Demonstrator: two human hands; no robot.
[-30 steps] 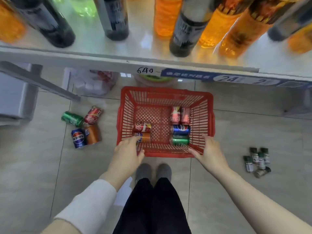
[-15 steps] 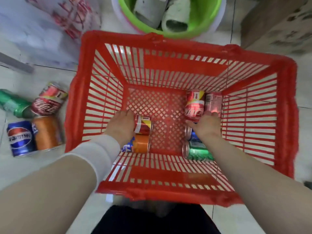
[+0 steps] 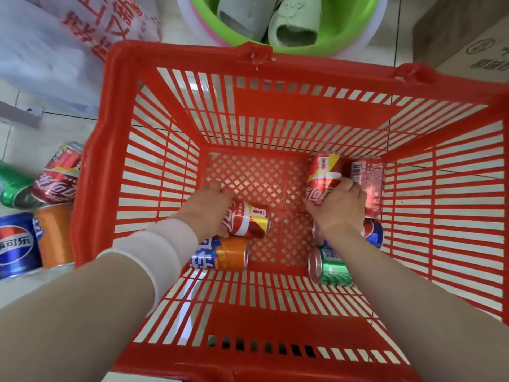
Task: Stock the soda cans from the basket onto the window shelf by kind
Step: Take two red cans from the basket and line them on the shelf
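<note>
— Both hands are being held down inside the red basket (image 3: 275, 106): a red cola can (image 3: 249, 220), lying at the left of its bottom, is being grasped by the left hand (image 3: 205, 208).
— And a second red cola can (image 3: 321, 175), far right, is being gripped by the right hand (image 3: 340, 209), fingers (image 3: 348, 186) curled over it, a third red can (image 3: 367, 180) just beside.
— An orange can (image 3: 224, 253), blue can (image 3: 371, 232) and green can (image 3: 330, 268) are being seen at the near end.
— Four more cans (image 3: 55, 183) are being seen on the floor (image 3: 24, 139), left of the basket.
</note>
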